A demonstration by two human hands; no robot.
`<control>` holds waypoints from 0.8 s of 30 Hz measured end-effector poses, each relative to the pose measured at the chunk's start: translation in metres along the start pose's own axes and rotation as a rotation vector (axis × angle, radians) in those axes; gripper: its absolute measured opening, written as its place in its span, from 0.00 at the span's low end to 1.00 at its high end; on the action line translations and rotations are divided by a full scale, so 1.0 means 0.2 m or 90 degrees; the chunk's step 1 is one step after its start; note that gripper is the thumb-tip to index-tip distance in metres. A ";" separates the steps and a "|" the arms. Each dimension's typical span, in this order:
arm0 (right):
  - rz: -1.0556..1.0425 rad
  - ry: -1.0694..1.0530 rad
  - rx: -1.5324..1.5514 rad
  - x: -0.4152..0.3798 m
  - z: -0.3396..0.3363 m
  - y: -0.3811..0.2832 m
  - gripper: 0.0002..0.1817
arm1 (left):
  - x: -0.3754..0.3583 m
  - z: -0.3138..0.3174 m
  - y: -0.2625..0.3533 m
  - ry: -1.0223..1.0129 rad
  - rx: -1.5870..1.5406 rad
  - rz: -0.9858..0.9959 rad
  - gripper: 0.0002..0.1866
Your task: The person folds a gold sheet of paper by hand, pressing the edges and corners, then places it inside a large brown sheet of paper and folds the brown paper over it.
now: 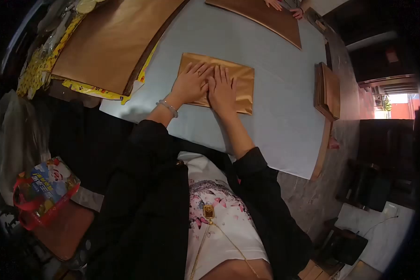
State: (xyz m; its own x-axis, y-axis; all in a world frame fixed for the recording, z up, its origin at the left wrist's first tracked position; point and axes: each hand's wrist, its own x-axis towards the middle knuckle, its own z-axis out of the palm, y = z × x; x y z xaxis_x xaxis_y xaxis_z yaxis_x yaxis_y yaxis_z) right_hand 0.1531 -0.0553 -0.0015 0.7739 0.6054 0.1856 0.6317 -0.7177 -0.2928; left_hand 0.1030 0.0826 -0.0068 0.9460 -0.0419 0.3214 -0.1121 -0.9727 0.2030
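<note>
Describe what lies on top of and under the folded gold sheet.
On the gold sheet rest the left hand and right hand. Pale table surface shows around it; whatever is directly beneath is covered.

Two bare hands on a folded gold sheet (245, 88)
Left (189, 84) and right (223, 91) hands press flat, side by side, well inside the pale tabletop's (284, 107) edges.
</note>
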 end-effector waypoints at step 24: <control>0.064 0.047 -0.037 -0.13 -0.13 0.43 0.29 | 0.00 -0.03 0.06 0.163 0.122 0.034 0.28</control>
State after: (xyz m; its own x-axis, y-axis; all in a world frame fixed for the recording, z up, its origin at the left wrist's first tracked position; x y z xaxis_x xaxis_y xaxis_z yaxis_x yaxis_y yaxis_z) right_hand 0.1883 -0.1414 -0.0060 0.8330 0.5045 0.2270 0.5510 -0.7932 -0.2592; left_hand 0.1008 0.0715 0.0012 0.8306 -0.0586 0.5538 -0.0770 -0.9970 0.0099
